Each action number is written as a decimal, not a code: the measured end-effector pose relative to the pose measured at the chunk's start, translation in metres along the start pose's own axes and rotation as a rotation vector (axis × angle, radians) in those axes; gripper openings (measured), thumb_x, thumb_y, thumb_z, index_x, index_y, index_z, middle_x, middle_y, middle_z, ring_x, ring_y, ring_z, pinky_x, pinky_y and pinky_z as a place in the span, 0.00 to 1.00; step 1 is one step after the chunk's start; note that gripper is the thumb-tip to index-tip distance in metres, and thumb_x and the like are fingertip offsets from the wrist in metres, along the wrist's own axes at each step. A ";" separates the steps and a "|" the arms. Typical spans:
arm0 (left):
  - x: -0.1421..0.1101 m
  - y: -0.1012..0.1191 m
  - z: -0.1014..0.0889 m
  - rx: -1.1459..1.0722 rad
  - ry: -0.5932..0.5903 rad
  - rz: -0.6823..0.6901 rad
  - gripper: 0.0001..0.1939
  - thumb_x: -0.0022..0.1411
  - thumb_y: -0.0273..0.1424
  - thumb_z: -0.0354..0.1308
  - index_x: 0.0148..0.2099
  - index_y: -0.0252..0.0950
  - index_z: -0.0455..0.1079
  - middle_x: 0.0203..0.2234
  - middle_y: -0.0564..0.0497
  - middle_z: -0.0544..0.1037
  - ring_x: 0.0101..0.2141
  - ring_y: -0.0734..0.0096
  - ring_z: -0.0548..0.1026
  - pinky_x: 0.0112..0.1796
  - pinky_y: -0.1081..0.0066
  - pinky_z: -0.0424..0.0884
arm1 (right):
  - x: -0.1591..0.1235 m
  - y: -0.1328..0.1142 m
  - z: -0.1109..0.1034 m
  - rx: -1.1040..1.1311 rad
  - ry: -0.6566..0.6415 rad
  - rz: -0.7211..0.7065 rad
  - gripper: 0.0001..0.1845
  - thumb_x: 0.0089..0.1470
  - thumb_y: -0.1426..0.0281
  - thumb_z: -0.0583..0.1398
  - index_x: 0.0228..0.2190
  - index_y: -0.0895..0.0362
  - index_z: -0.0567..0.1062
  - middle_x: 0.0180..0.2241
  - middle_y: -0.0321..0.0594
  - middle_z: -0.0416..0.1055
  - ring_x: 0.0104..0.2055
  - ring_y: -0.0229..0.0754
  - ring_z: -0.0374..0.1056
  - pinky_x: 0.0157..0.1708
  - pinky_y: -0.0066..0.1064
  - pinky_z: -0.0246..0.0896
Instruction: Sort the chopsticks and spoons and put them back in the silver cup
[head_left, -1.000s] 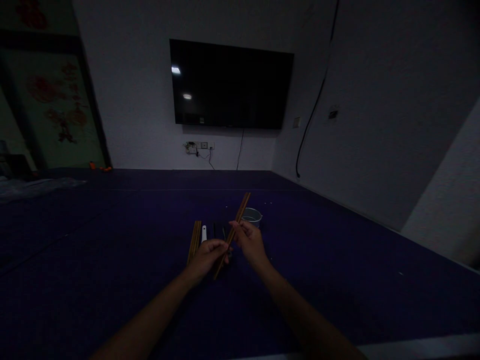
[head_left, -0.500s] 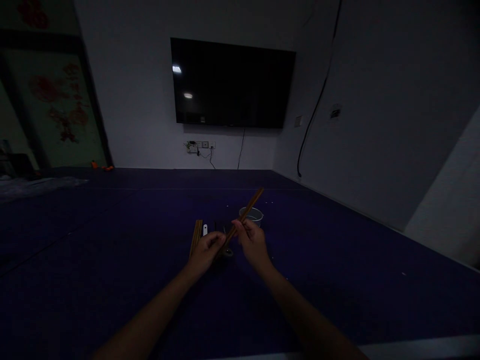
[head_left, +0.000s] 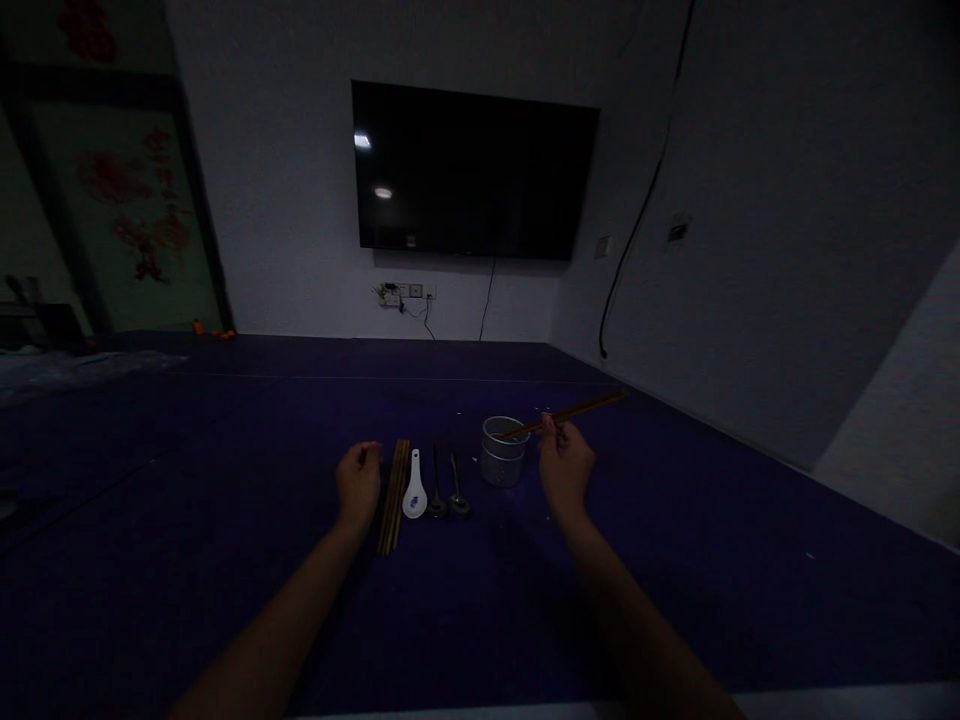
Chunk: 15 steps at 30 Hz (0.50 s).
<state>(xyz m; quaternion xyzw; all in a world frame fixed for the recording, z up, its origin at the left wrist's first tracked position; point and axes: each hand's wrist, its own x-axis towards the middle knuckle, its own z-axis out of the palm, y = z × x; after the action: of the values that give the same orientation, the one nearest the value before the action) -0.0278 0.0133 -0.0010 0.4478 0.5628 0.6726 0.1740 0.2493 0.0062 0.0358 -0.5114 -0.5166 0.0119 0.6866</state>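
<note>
Wooden chopsticks (head_left: pixel 589 406) are pinched in my right hand (head_left: pixel 568 468), tilted, with their lower tips over the mouth of a grey metal cup (head_left: pixel 502 463). How many chopsticks are in that hand I cannot tell. My left hand (head_left: pixel 358 484) has its fingers curled in, with nothing seen in them, just left of a row on the dark blue surface. That row holds several more chopsticks (head_left: pixel 394 497) lying side by side, a white soup spoon (head_left: pixel 415 492) with a blue mark, and two dark metal spoons, the left spoon (head_left: pixel 436 507) and the right spoon (head_left: pixel 459 504).
The dark blue surface (head_left: pixel 285 600) reaches back to the wall, with small white specks scattered on it. Crumpled clear plastic (head_left: pixel 82 372) lies far left. A television (head_left: pixel 476 170) hangs above sockets (head_left: pixel 412 291), and a black cable (head_left: pixel 634 225) runs down the right wall.
My left hand has let go of the chopsticks and moved left. My right hand has carried them right, turning them flatter with the tips over the cup. The spoons are now uncovered.
</note>
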 end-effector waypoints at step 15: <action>0.010 -0.025 0.003 -0.030 0.016 -0.145 0.13 0.50 0.39 0.52 0.27 0.36 0.73 0.20 0.51 0.74 0.27 0.66 0.72 0.31 0.69 0.66 | 0.000 0.024 0.009 -0.203 -0.127 -0.053 0.26 0.55 0.50 0.53 0.22 0.58 0.75 0.23 0.44 0.73 0.25 0.44 0.66 0.28 0.32 0.55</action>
<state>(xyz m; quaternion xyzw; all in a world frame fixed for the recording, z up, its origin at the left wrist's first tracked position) -0.0374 0.0305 -0.0197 0.3978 0.5850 0.6703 0.2243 0.2556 0.0241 0.0184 -0.5625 -0.5709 -0.0263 0.5974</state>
